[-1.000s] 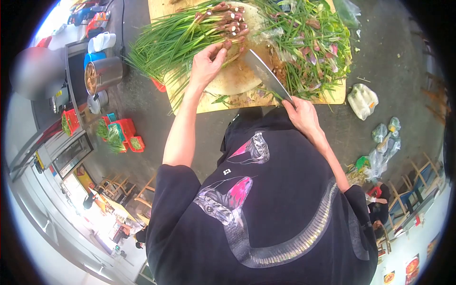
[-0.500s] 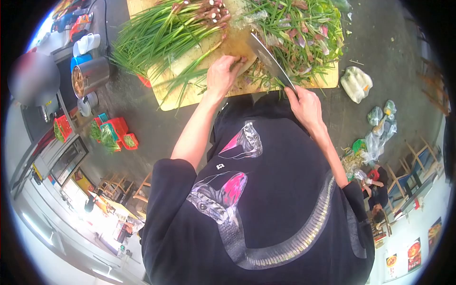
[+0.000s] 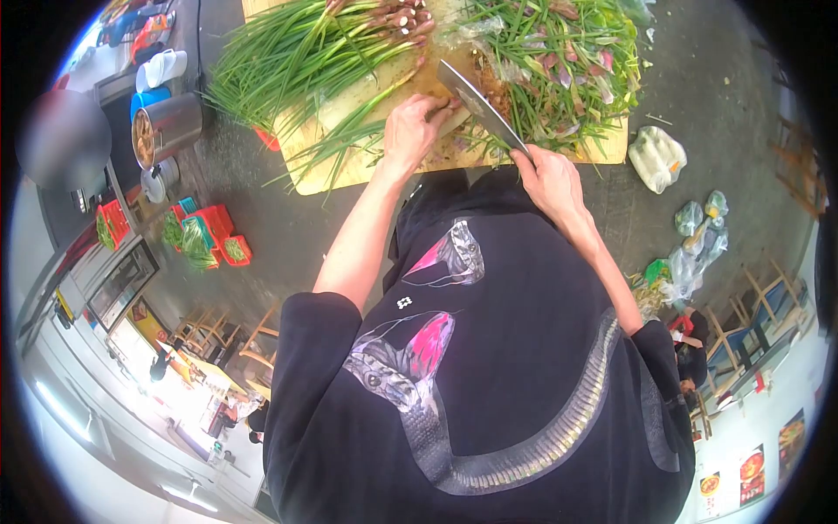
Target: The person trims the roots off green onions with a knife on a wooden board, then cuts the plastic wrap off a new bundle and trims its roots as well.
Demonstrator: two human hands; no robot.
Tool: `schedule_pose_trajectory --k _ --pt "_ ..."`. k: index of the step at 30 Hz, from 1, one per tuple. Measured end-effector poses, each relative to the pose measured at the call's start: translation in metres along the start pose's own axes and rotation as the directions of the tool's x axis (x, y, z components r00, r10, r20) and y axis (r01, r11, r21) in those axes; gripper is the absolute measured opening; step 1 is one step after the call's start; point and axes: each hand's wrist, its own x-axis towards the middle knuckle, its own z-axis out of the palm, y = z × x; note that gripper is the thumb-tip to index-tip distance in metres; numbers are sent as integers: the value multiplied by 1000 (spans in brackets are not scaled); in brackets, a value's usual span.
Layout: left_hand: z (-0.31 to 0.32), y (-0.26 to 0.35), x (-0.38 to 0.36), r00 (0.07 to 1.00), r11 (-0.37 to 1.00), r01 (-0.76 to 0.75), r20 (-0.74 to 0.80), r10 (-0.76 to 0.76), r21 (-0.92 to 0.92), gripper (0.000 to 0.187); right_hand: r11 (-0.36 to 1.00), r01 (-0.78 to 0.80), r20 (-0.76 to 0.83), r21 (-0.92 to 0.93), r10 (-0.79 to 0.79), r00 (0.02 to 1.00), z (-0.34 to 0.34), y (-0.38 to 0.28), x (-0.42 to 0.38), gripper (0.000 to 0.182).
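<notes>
My right hand [image 3: 548,177] grips the handle of a broad-bladed kitchen knife [image 3: 482,106], its blade slanting up and left over the board. My left hand [image 3: 414,131] is closed beside the blade tip, pinching the pinkish end of a spring onion; its green leaves [image 3: 336,150] trail left under the hand. A heap of whole spring onions [image 3: 305,57] lies at the upper left of the wooden board [image 3: 325,181], white and reddish bulbs facing right. Right of the knife is a pile of loose leaves and purplish skins [image 3: 567,74]. The fingertips partly hide the held end.
A steel pot [image 3: 170,127] and red crates of greens [image 3: 209,229] stand on the floor at left. A whitish bundle [image 3: 656,159] and plastic bags [image 3: 692,262] lie at right. Another person [image 3: 690,349] is at the far right, near chairs.
The knife and my right hand have shifted slightly left, bringing the blade closer to my left fingertips. My left hand has moved a little to the right. The view has shifted slightly.
</notes>
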Motion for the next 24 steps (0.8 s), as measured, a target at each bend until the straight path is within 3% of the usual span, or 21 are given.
schedule_pose_trajectory --k 5,24 --pt "9 -11 -1 999 1000 -14 -41 13 -18 26 1000 11 1 2 -11 1000 1 3 1 30" --pt "3 -13 3 999 998 39 27 -38 -44 25 998 51 -43 -33 -53 998 5 4 -1 29"
